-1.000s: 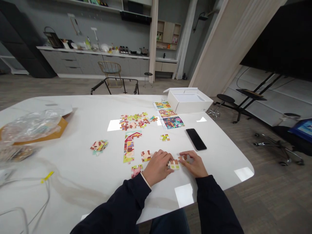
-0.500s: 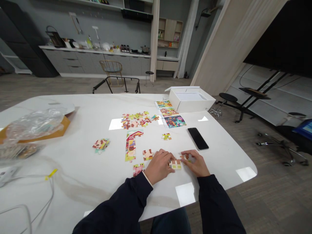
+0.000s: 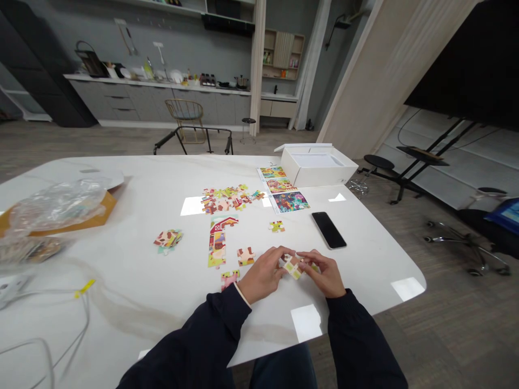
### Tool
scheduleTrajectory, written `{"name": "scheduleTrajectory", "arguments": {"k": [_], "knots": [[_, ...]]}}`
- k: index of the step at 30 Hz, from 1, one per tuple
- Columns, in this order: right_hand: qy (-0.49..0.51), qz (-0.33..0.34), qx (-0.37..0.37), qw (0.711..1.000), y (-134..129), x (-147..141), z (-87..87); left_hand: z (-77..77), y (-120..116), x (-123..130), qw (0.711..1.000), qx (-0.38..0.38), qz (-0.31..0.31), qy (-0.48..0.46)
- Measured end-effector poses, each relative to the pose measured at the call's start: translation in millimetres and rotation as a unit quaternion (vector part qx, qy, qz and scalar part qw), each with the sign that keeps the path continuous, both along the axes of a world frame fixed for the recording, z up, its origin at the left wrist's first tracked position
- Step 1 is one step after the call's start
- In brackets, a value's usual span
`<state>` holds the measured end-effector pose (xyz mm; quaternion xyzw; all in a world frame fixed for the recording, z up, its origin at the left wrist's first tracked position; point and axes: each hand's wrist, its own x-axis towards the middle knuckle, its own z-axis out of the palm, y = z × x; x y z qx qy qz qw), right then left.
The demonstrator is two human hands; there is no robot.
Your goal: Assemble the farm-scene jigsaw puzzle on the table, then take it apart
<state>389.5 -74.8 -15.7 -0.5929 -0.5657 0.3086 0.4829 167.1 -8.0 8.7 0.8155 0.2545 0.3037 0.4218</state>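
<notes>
Grey kitchen [image 3: 138, 102] across the top of the frame, and sweeping out below it, a broad white table [image 3: 170, 294]! Dark screen [image 3: 470, 70], upper right. Clear bag [image 3: 57, 205] sprawled at the left edge; white box [image 3: 318, 176] standing open, right of upper centre. Just below centre lie the loose pieces [image 3: 223, 205], jumbled, with the picture sheet [image 3: 290, 201] beside them on the right.

And the hands, lower centre, close together: left hand [image 3: 263, 274] and right hand [image 3: 325, 275], fingers bent, both pinching at the held pieces [image 3: 292, 268] between them! Whether those are joined, I cannot tell.

Barn strip [image 3: 217, 243] left of the hands, phone [image 3: 329, 230] above the right one, stack [image 3: 167, 240] farther left. Smallest now: green piece [image 3: 277, 227] alone mid-frame, brown-patched piece [image 3: 245, 256] near the left hand, pink piece [image 3: 229, 279] just below it.
</notes>
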Motion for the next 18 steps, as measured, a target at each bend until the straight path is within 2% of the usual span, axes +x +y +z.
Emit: {"name": "scheduleTrajectory", "arguments": {"k": [5, 9, 18], "knots": [[0.112, -0.028, -0.046, 0.992, 1.9, -3.9, -4.8, 3.2, -0.8, 0.7, 0.999, 0.017, 0.027, -0.042], [0.120, -0.039, -0.044, 0.991, 2.1, -6.9, -4.6, 3.8, -1.4, 1.3, 0.999, 0.028, 0.034, -0.026], [0.131, 0.015, -0.055, 0.990, 0.8, -4.8, -0.8, -4.1, 1.4, 1.6, 0.994, 0.071, 0.081, 0.015]]}}
